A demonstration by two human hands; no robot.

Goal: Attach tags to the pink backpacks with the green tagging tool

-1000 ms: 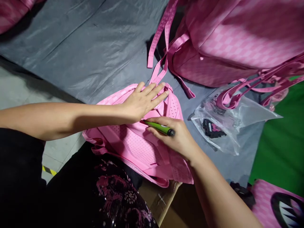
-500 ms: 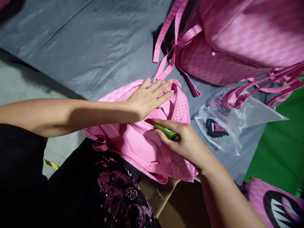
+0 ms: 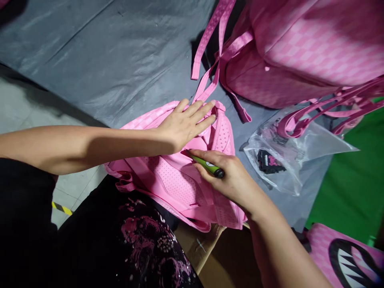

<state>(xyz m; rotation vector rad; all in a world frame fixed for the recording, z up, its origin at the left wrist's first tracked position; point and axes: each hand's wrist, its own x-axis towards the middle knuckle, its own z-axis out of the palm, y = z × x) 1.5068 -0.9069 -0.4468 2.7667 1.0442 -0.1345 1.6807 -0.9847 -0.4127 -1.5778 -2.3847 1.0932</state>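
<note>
A pink backpack (image 3: 177, 182) with mesh padding lies at the near edge of the table, partly over my lap. My left hand (image 3: 184, 125) rests flat on its upper part, fingers spread. Gripped in my right hand (image 3: 229, 174) is a green tool with a black end (image 3: 212, 168), shaped like a seam ripper or small cutter. Its dark tip meets the pink fabric just below my left palm; the tip itself is too small to make out clearly.
Large pink checkered backpacks (image 3: 300, 48) with hanging straps (image 3: 207, 80) stand at the upper right. Beside them is a clear plastic bag (image 3: 279, 160) holding black tags. A cardboard box (image 3: 207, 248) sits below the table edge. A pink bag with a toothed print (image 3: 345, 256) lies lower right.
Both hands keep nearly the same place on the backpack, and the green tool stays at the same spot. The whole view has shifted slightly.
</note>
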